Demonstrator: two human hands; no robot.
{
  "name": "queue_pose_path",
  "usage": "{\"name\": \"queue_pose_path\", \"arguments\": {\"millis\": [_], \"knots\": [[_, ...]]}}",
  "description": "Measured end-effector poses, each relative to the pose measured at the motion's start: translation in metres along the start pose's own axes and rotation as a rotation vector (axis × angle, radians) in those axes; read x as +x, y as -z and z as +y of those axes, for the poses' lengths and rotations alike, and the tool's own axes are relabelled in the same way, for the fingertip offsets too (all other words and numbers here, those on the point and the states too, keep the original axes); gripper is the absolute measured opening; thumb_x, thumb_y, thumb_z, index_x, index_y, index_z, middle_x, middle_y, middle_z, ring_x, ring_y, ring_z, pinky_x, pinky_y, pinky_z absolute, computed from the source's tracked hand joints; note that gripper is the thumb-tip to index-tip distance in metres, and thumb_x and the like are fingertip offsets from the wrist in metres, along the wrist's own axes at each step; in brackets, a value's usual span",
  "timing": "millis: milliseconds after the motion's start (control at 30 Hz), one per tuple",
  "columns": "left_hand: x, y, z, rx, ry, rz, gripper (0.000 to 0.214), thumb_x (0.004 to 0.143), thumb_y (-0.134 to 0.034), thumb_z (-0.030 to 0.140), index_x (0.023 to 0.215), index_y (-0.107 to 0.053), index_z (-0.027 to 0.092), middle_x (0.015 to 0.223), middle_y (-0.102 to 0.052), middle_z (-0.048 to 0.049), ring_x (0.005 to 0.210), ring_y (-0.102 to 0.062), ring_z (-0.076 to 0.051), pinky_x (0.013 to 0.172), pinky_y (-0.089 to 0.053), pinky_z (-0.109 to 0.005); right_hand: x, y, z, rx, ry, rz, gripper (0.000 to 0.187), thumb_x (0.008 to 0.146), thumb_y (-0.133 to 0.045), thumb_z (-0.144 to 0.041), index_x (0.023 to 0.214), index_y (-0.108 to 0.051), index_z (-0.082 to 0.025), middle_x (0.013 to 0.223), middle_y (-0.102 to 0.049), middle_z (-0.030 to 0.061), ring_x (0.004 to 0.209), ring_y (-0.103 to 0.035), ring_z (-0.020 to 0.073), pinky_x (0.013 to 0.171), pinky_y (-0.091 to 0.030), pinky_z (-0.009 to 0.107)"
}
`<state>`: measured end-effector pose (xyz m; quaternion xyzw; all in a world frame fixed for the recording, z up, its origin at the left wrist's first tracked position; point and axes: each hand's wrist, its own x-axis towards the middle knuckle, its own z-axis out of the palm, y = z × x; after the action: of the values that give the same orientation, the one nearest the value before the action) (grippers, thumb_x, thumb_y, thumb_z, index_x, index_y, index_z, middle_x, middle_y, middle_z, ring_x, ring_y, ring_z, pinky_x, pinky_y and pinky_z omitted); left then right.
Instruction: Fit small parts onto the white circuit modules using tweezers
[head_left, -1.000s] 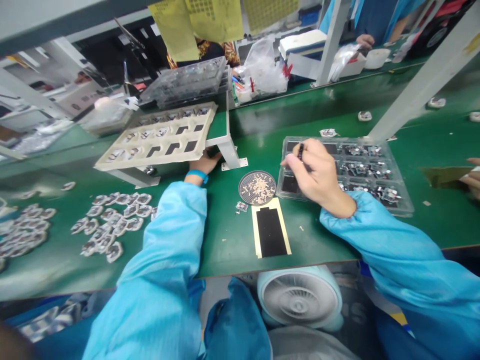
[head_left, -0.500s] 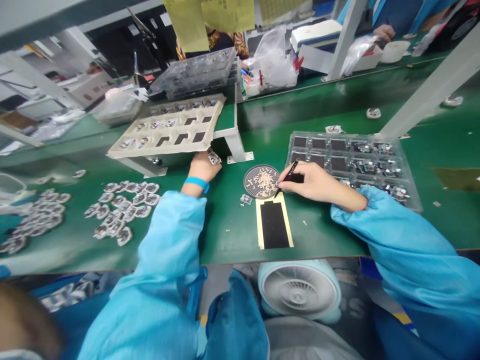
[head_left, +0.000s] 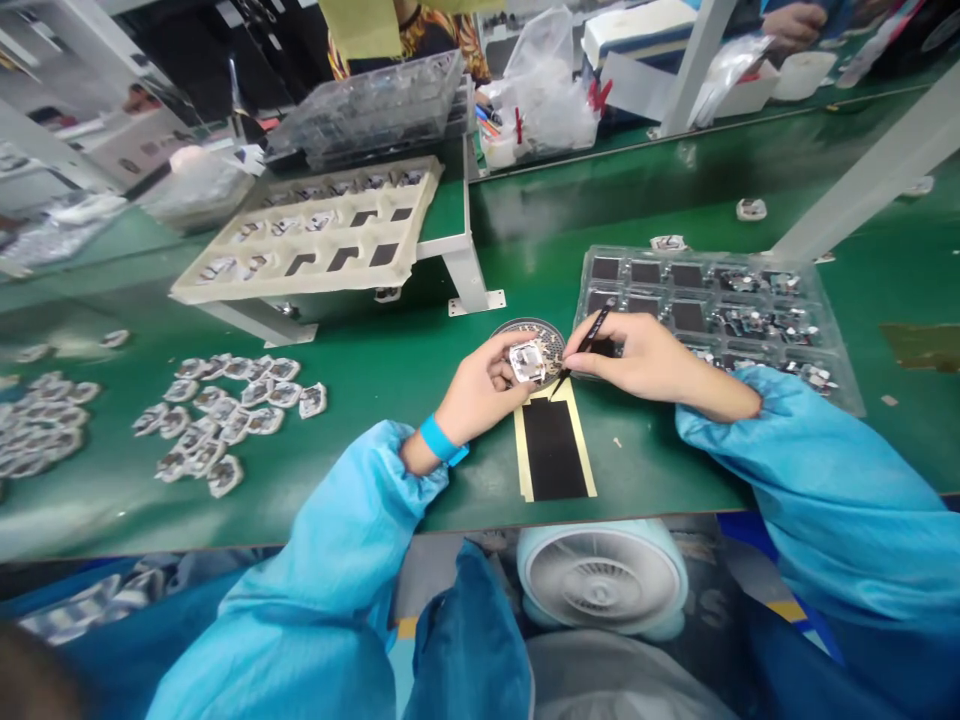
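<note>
- Left grip: fingers closed around a white-rimmed unit, held in front of the dish in view. Contact with the dish cannot be confirmed.
- Right grip: narrow, pinching black tweezers. The tips point down and left, near the upper end of the black pad and apart from the unit. Whether they hold a bit cannot be told.
- Progress: one unit is in hand and, by judgement, mid-handling. Left of the left grip, similar units lie in a near group, with a farther group beyond. Which are finished is not shown.
- Beyond the left grip, some cells of the pale tray hold units; others show dark floors. The clear tray, behind the right grip, likewise has boards in its right-hand cells only.
- Edges: the counter ends in front of both grips. The stand's leg rises beyond the left grip; the clear tray's near edge passes behind the right grip.
- Room: green surface separates the left grip from the near group, giving sideways travel. Rightward travel appears tighter, with the tweezers just beside the unit.
</note>
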<state>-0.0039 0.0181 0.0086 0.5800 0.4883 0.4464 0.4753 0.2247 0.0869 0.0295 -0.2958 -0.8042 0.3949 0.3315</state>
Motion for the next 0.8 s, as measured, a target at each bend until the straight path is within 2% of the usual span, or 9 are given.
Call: {"name": "queue_pose_path", "arguments": {"millis": [67, 167, 233, 333, 400, 467, 567, 700, 800], "knots": [[-0.004, 0.001, -0.001, -0.008, 0.003, 0.004, 0.054, 0.076, -0.079, 0.015, 0.127, -0.063, 0.019, 0.117, -0.072, -0.0091, 0.094, -0.073, -0.019, 0.08, -0.06, -0.027, -0.002, 0.005, -0.009, 0.011, 0.041, 0.085, 0.018, 0.086, -0.078, -0.039, 0.089, -0.074, -0.022, 0.091, -0.077, 0.0047, 0.085, -0.072, 0.0226, 0.083, -0.059, 0.04], [-0.006, -0.002, 0.0, -0.041, 0.023, 0.068, 0.037, 0.081, -0.078, 0.025, 0.116, -0.067, 0.017, 0.113, -0.073, -0.0091, 0.093, -0.073, -0.018, 0.079, -0.061, -0.026, -0.006, 0.007, -0.018, -0.025, 0.158, 0.242, 0.011, 0.086, -0.078, -0.035, 0.089, -0.074, -0.025, 0.092, -0.076, 0.0047, 0.089, -0.072, 0.0241, 0.086, -0.059, 0.044], [-0.006, -0.004, 0.0, -0.072, 0.033, 0.106, 0.028, 0.085, -0.075, 0.029, 0.109, -0.068, 0.017, 0.112, -0.074, -0.0088, 0.09, -0.074, -0.017, 0.077, -0.061, -0.026, -0.008, 0.005, -0.019, -0.055, 0.236, 0.303, 0.009, 0.086, -0.079, -0.033, 0.091, -0.075, -0.026, 0.092, -0.076, 0.0044, 0.089, -0.071, 0.025, 0.087, -0.059, 0.046], [-0.005, -0.006, 0.001, -0.111, 0.052, 0.126, 0.024, 0.085, -0.073, 0.027, 0.105, -0.066, 0.017, 0.1, -0.074, -0.0064, 0.081, -0.074, -0.016, 0.067, -0.06, -0.023, -0.01, 0.0, -0.018, -0.106, 0.29, 0.314, 0.008, 0.085, -0.079, -0.03, 0.092, -0.075, -0.028, 0.092, -0.076, 0.0042, 0.09, -0.071, 0.0264, 0.087, -0.059, 0.049], [-0.004, -0.004, 0.001, -0.169, 0.084, 0.125, 0.026, 0.081, -0.073, 0.024, 0.102, -0.059, 0.019, 0.088, -0.071, -0.0032, 0.07, -0.073, -0.016, 0.055, -0.056, -0.022, -0.01, -0.003, -0.018, -0.128, 0.299, 0.314, 0.008, 0.085, -0.079, -0.029, 0.092, -0.075, -0.029, 0.092, -0.077, 0.0039, 0.09, -0.071, 0.0268, 0.087, -0.059, 0.05], [-0.003, -0.001, 0.001, -0.254, 0.112, 0.115, 0.031, 0.075, -0.073, 0.02, 0.096, -0.051, 0.021, 0.083, -0.069, -0.0005, 0.065, -0.072, -0.017, 0.051, -0.055, -0.023, -0.01, -0.003, -0.018, -0.132, 0.309, 0.325, 0.009, 0.085, -0.079, -0.029, 0.093, -0.075, -0.03, 0.092, -0.077, 0.0036, 0.09, -0.071, 0.0267, 0.087, -0.059, 0.05], [-0.003, 0.003, 0.002, -0.292, 0.097, 0.118, 0.034, 0.069, -0.074, 0.015, 0.089, -0.048, 0.021, 0.085, -0.07, -0.0004, 0.073, -0.073, -0.017, 0.062, -0.06, -0.027, -0.01, -0.003, -0.019, -0.126, 0.325, 0.33, 0.008, 0.085, -0.078, -0.028, 0.093, -0.075, -0.03, 0.091, -0.077, 0.0036, 0.089, -0.071, 0.0267, 0.086, -0.059, 0.05], [-0.005, 0.005, 0.008, -0.121, 0.092, 0.072, 0.02, 0.073, -0.074, 0.017, 0.092, -0.069, 0.016, 0.094, -0.075, -0.0058, 0.086, -0.073, -0.018, 0.079, -0.06, -0.029, -0.011, -0.003, -0.02, -0.135, 0.319, 0.33, 0.006, 0.086, -0.077, -0.032, 0.091, -0.075, -0.03, 0.09, -0.077, 0.0043, 0.09, -0.071, 0.0278, 0.084, -0.059, 0.051], [-0.007, 0.004, 0.012, -0.028, 0.103, 0.083, 0.014, 0.078, -0.073, 0.02, 0.091, -0.074, 0.016, 0.097, -0.078, -0.0069, 0.087, -0.074, -0.019, 0.079, -0.06, -0.029, -0.011, -0.003, -0.019, -0.128, 0.332, 0.349, 0.006, 0.086, -0.078, -0.033, 0.091, -0.075, -0.031, 0.09, -0.077, 0.0046, 0.09, -0.071, 0.0282, 0.084, -0.059, 0.051]]}}
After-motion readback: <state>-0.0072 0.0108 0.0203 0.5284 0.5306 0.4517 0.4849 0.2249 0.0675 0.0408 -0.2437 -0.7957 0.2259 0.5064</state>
